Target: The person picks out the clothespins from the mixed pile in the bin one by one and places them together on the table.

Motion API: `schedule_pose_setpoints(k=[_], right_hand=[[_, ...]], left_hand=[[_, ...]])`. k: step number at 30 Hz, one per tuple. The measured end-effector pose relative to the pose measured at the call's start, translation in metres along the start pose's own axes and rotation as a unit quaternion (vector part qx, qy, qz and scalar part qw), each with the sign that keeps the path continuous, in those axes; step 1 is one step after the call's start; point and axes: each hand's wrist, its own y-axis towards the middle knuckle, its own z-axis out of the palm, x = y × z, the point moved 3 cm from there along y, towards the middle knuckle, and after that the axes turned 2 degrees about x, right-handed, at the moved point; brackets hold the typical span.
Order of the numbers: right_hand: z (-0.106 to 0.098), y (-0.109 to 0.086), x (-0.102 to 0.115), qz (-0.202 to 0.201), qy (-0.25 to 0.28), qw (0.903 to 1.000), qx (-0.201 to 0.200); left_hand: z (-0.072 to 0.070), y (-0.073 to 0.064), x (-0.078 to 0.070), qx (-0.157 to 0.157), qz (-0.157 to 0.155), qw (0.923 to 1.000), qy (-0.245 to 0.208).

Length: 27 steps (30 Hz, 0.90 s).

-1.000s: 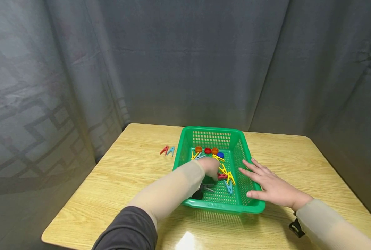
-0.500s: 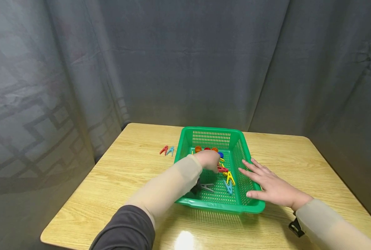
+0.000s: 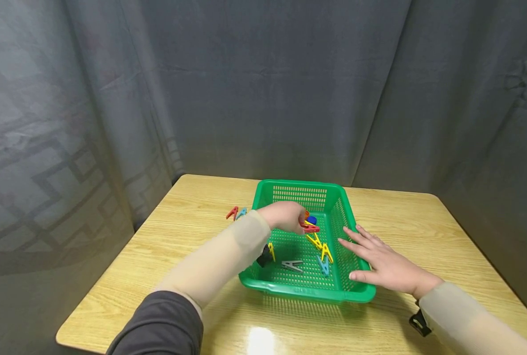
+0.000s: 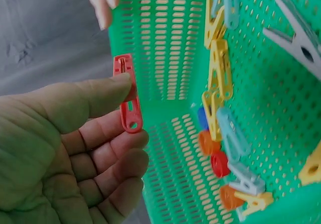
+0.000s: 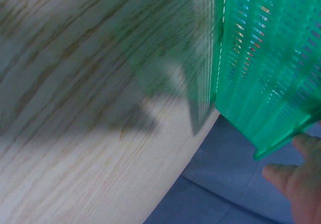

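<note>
My left hand is above the green basket, pinching a red clothespin between thumb and fingers. The left wrist view shows this red clothespin held off the basket's floor. Below lie yellow clothespins, light blue ones and a grey clothespin. Several round caps sit along the far wall, among them a blue cap; the left hand hides some of them in the head view. With fingers spread, my right hand rests on the basket's right rim.
A red clothespin and a light blue clothespin lie on the wooden table, left of the basket. A grey curtain hangs behind the table.
My left hand has come up from the basket's floor and shifted left and away from me, carrying the red clothespin. The right hand stays where it was.
</note>
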Motion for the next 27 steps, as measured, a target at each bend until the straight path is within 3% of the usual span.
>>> schedule_pose_setpoints(k=[22, 27], right_hand=[[0.0, 0.001, 0.0, -0.004, -0.002, 1.0, -0.002], [-0.001, 0.002, 0.001, -0.004, -0.001, 1.0, -0.001]], left_hand=[[-0.038, -0.044, 0.05, -0.084, -0.002, 0.993, -0.083], [-0.04, -0.051, 0.065, -0.106, -0.022, 0.9895, -0.096]])
